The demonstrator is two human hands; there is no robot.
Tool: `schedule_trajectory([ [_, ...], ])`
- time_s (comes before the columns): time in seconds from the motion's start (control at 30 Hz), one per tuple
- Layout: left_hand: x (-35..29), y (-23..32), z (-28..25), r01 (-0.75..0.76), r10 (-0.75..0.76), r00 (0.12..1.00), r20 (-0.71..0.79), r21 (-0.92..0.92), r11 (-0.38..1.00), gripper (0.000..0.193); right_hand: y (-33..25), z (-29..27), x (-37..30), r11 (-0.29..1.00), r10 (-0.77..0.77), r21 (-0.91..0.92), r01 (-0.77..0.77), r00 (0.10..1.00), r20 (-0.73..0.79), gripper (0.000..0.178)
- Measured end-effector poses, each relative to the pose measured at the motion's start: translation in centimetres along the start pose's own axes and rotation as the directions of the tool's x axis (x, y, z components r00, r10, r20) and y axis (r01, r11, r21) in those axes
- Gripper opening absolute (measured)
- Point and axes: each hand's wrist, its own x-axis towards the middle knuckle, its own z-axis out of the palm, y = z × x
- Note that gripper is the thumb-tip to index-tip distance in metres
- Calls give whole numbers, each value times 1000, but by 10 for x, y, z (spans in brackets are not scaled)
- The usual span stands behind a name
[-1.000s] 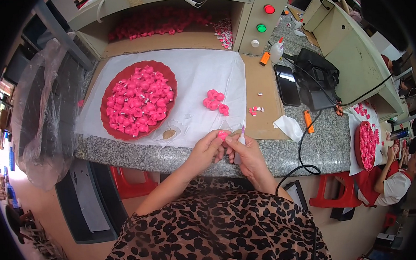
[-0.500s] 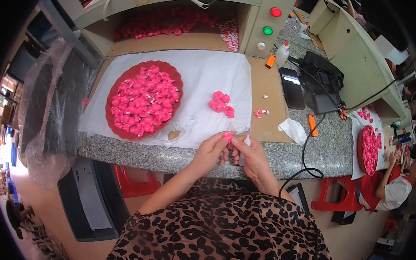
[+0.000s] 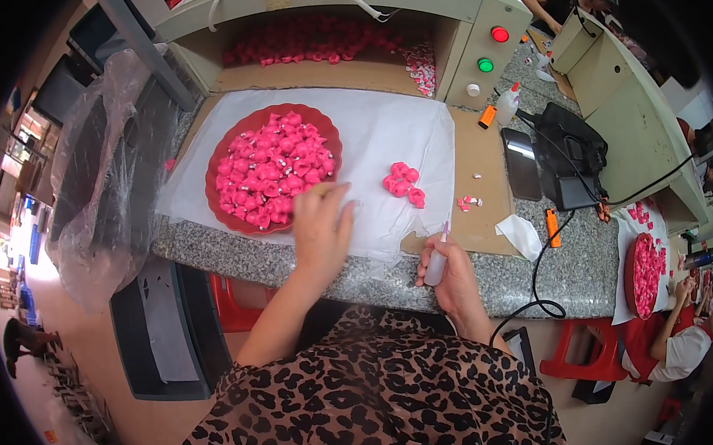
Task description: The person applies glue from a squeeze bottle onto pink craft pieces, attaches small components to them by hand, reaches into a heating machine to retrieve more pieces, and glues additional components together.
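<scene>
My left hand (image 3: pixel 322 228), somewhat blurred, hovers at the lower right rim of a red scalloped plate (image 3: pixel 213 169). Its thumb stands apart from the fingers, and I see nothing between them. Heaped on the plate are bright pink petal-like pieces (image 3: pixel 269 163) with small pale bits among them. At the counter's front edge, my right hand (image 3: pixel 456 275) is wrapped around a small translucent squeeze bottle (image 3: pixel 436 267), its thin tip pointing up. Between and beyond my hands, a small cluster of pink pieces (image 3: pixel 401 178) lies on white paper (image 3: pixel 367 125).
Behind the plate stands a cream box-like machine (image 3: pixel 476 51) with more pink pieces inside. To the right lie pink-and-white scraps (image 3: pixel 468 204), a phone (image 3: pixel 521 164), a black bag (image 3: pixel 570 143), orange lighters (image 3: pixel 552 228) and a looping black cable (image 3: pixel 529 294). Another person (image 3: pixel 669 343) sits far right.
My hands have parted. The left moved left to the plate; the right stayed near the counter edge with the bottle. The pink piece formerly between my fingers is out of sight.
</scene>
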Motion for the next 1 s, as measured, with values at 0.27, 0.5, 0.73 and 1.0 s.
schedule_trajectory([
  [0.27,26,5,63,7,61,972,227,-286,958,40,3,-7,-6,999,-9,-32,11,999,38,14],
  [0.5,22,-1,60,-3,55,975,214,-239,971,34,3,-7,-3,998,-10,-57,15,996,90,15],
  [0.73,-6,4,46,633,-193,771,607,-765,119,24,-1,-9,-2,1000,1,23,-3,996,84,20],
  [1.0,-33,28,40,762,77,613,786,-615,203,23,1,0,4,993,-78,106,53,967,244,18],
])
